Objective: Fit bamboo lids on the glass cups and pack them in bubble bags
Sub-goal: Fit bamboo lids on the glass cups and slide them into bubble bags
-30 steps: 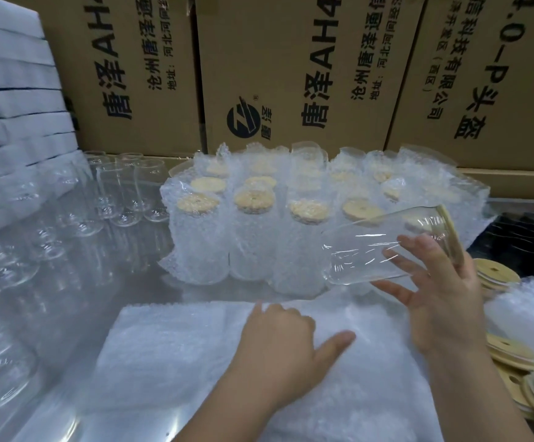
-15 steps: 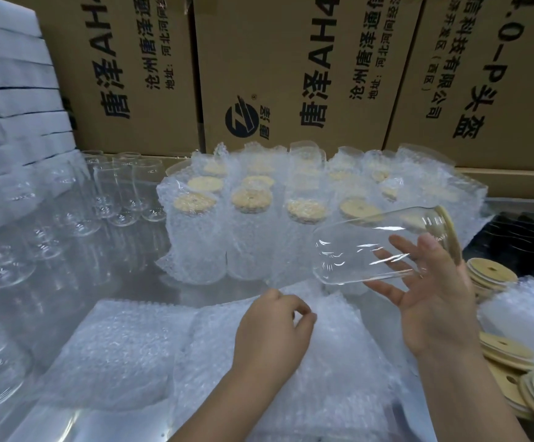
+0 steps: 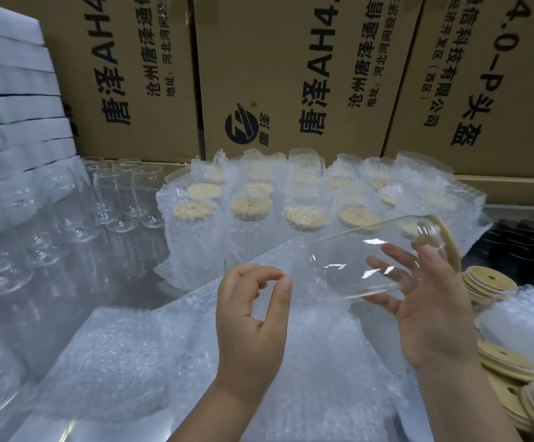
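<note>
Cradling a clear glass cup (image 3: 355, 253) on its side above the desk (image 3: 106, 282), the right hand (image 3: 431, 311) has its fingers (image 3: 431, 253) loosely curled round the glass wall, which rests across them and the palm. A round pale bamboo lid (image 3: 448, 237) already closes the cup's mouth at its right end. The bare base points left, which looks chosen so the cup can go into a bag base first.

Just left of and below that base, the left hand (image 3: 252, 317) has thumb and forefinger closed into a ring, the other fingers curled. They seem to pinch the upper sheet of a translucent bubble bag (image 3: 259, 253), which rises off the flat pile of bubble bags (image 3: 138, 362) beneath the cup. The likely aim is to open the bag's mouth toward the cup.

Behind the cup stands a cluster of bagged, lidded cups (image 3: 252, 218), upright and packed close, apparently finished. Well to the cup's left wait bare, unlidded glasses (image 3: 125, 199). To its right and below lie loose bamboo lids (image 3: 489, 282), near the hand that fits them. Brown printed cardboard boxes (image 3: 291, 74) stand behind everything.
</note>
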